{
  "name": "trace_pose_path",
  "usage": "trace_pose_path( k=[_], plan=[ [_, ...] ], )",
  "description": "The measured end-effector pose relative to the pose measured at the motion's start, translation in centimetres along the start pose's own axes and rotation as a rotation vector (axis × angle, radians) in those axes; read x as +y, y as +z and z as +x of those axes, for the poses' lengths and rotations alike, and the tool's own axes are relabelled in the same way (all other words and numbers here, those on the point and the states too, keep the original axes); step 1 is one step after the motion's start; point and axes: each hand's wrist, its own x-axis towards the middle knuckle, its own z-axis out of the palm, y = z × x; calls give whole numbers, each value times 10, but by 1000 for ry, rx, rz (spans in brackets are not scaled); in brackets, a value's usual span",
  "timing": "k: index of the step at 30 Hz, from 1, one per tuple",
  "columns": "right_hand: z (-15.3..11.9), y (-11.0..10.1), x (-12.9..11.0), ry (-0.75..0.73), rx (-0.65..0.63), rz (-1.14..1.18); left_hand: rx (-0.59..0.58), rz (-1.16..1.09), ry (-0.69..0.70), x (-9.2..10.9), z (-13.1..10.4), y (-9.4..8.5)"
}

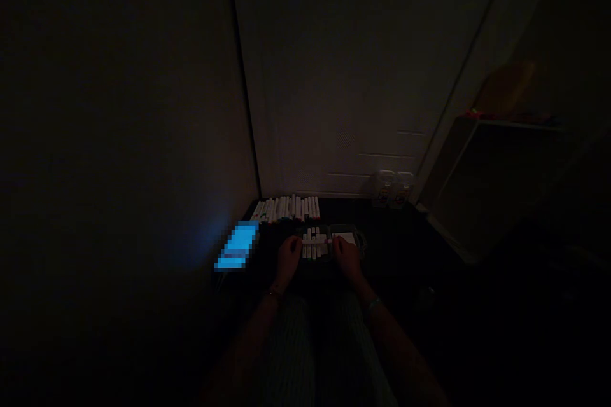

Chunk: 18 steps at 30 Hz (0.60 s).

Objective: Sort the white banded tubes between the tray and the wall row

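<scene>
In the dim head view, a white marker [314, 241] lies level between my two hands. My left hand [289, 255] is closed on its left end, and my right hand [347, 257] pinches the right end. Just beneath it rests an opened clear plastic case [359, 229] with several white markers [312, 252] standing side by side in its left half. A pale card or paper [344, 238] shows in the right half, partly covered by my right hand. My fingertips are too dark to make out in detail.
A row of several white markers [286, 208] lies at the back left of the dark table [348, 208]. At the left edge glows a blurred blue screen [238, 245]. Two clear containers [394, 189] stand at the back right, beside a shelf unit [453, 184]. A wall [344, 76] rises behind.
</scene>
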Motion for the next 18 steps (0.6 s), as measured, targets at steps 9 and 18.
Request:
trace_pose_path(
  k=[9, 18],
  plan=[
    [0, -2, -2, 26, -11, 39, -16, -17, 1, -1, -1, 1],
    [0, -4, -2, 62, -38, 67, -11, -30, 1, 1, -1, 0]
  ],
)
